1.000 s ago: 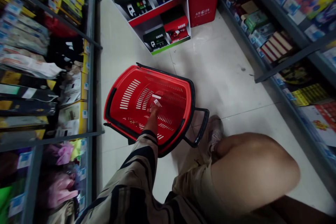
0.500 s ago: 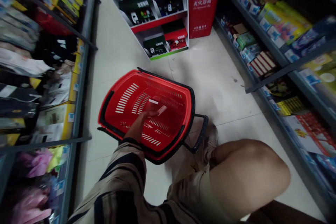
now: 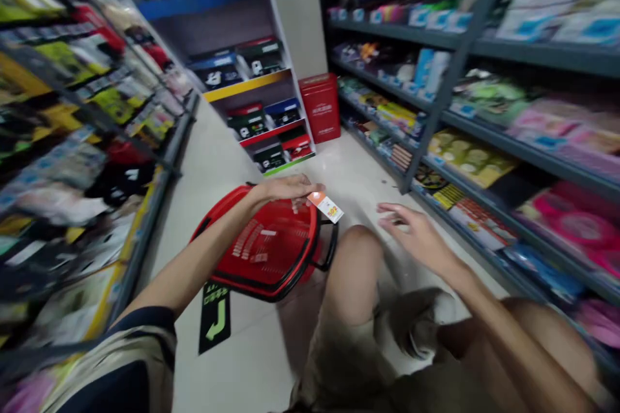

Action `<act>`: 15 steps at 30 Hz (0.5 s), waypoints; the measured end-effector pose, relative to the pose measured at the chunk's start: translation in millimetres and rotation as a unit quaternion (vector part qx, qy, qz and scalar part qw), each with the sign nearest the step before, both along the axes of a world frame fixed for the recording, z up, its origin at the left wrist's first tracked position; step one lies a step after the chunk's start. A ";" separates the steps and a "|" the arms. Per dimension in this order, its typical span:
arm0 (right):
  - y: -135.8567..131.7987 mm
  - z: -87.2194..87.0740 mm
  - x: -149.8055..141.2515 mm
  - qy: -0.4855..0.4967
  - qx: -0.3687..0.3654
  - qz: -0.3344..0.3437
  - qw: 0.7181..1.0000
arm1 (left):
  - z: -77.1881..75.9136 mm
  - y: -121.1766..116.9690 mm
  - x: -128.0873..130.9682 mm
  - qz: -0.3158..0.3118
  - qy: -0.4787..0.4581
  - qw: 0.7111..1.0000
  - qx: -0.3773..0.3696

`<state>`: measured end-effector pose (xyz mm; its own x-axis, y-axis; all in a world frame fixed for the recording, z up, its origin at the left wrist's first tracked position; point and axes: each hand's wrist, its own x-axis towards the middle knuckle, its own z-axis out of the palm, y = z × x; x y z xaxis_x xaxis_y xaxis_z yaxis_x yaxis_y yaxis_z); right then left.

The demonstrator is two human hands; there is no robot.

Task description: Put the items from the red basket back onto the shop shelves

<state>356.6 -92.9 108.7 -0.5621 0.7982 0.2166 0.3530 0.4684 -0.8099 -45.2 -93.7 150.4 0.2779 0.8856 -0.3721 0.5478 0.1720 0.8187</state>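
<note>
View has swung up; left hand has left the basket, pinching an orange-white card just above the rim of the red shopping basket on the floor; right hand open, empty; loose pinch could drop the card.

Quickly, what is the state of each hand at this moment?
Left hand: closed, holding a small orange-and-white card.
Right hand: open, holding nothing.
</note>
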 end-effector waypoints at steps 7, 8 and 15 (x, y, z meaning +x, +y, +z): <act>37.8 -2.4 45.7 -0.092 0.175 -0.115 0.974 | 20.1 90.1 210.5 -0.134 -0.052 0.987 0.077; 42.6 -4.9 68.2 -0.091 0.177 -0.138 0.970 | 13.3 101.3 231.8 -0.144 -0.069 0.983 0.088; 65.2 -40.7 188.6 -0.152 0.068 -0.288 0.943 | -67.1 140.1 356.6 -0.106 -0.238 0.959 0.110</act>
<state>545.2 -27.7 68.0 -0.0970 0.9665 0.2377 0.7870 0.2207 -0.5762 311.3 46.3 83.3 0.5518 0.8334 0.0318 0.1062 -0.1080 0.9885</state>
